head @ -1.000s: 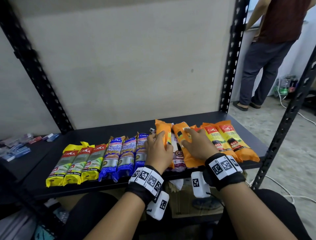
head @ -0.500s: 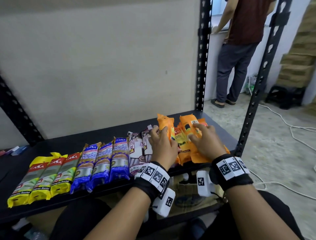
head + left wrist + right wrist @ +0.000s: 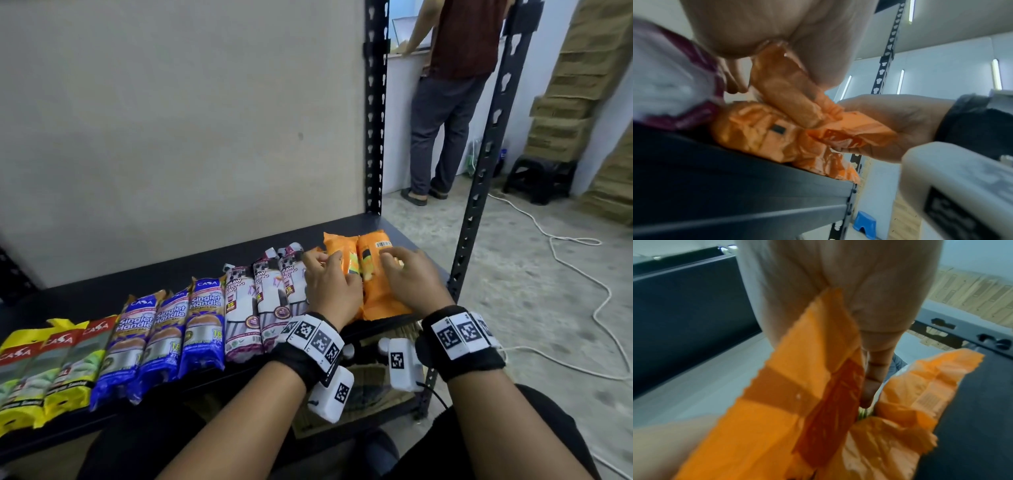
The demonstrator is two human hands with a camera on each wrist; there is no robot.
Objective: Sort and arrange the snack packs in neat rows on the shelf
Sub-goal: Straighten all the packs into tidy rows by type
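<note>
On the black shelf [image 3: 171, 274] lies a row of packs: yellow ones [image 3: 44, 366], blue ones [image 3: 161, 329], white-and-purple ones [image 3: 260, 301], then orange packs [image 3: 376, 298] at the right end. My left hand [image 3: 325, 260] curls over the left orange pack [image 3: 339, 245], and the left wrist view shows thumb and fingers pinching an orange pack [image 3: 785, 91]. My right hand [image 3: 394, 257] grips the neighbouring orange pack with the barcode [image 3: 371, 251]; its crimped end [image 3: 807, 369] sticks out from under the palm. Further orange packs lie under both hands.
Black perforated shelf posts [image 3: 374, 102] [image 3: 486, 154] stand at the right end. Beyond them a person [image 3: 452, 85] stands at a counter. Stacked cardboard boxes [image 3: 582, 85], a black stool [image 3: 537, 178] and a white cable [image 3: 565, 246] are on the floor at right.
The spread orange packs have been drawn together leftward into a tight bunch beside the white-and-purple packs. Both hands moved with them, and the head view swung right.
</note>
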